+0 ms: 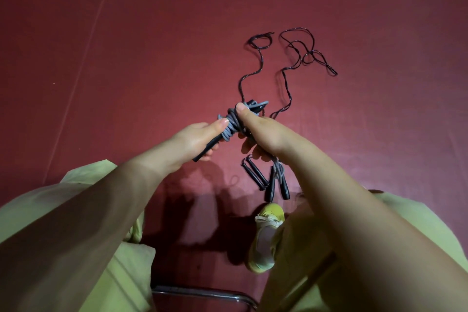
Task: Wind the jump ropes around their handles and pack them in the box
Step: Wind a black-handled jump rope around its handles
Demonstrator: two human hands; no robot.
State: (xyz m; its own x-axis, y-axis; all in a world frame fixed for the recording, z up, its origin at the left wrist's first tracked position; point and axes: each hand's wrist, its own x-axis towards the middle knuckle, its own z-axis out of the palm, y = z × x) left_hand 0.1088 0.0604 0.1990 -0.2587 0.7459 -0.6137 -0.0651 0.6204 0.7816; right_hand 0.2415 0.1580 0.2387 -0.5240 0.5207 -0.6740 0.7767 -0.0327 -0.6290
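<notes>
Left hand (195,138) gripped handles (206,151), thumb on grey rope (231,125) coiled just beyond fingers. Right hand (263,134) pinched same coil from other side, thumb on top. Winding looked nearly finished; short end stuck out past thumbs. Below right fingers, more handles (271,182) on floor (126,58), dark rope (286,76) lying loose beyond, unwound. Box not in view; packing left.
</notes>
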